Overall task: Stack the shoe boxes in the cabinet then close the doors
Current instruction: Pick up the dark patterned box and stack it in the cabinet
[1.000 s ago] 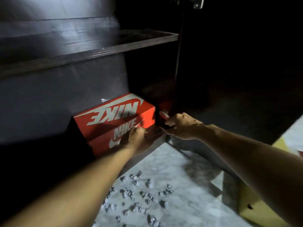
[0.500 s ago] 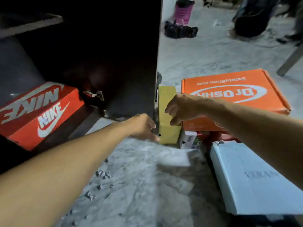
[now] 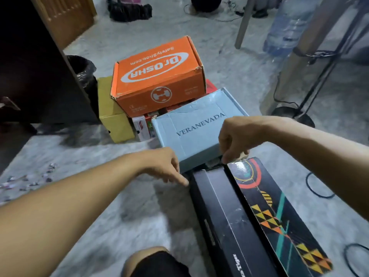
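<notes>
Your right hand (image 3: 233, 139) pinches the far end of the patterned black box (image 3: 279, 212) on the floor (image 3: 119, 206). Your left hand (image 3: 165, 166), fingers loose and holding nothing, hovers beside its near-left corner.

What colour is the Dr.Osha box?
Orange, with white lettering; the box shows in the head view.

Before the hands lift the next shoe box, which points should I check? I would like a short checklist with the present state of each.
1. Left hand free of load: ok, fingers relaxed, holding nothing.
2. Right hand has a grip: cannot tell; its fingertips reach down at the near edge of the light blue box, beside the patterned black box.
3. Top of the light blue box is bare: ok.
4. Orange box rests steady on the boxes under it: cannot tell.
5. Cabinet door open: ok.
6. Floor toward the cabinet passable: ok, only small scraps at the left.
</notes>
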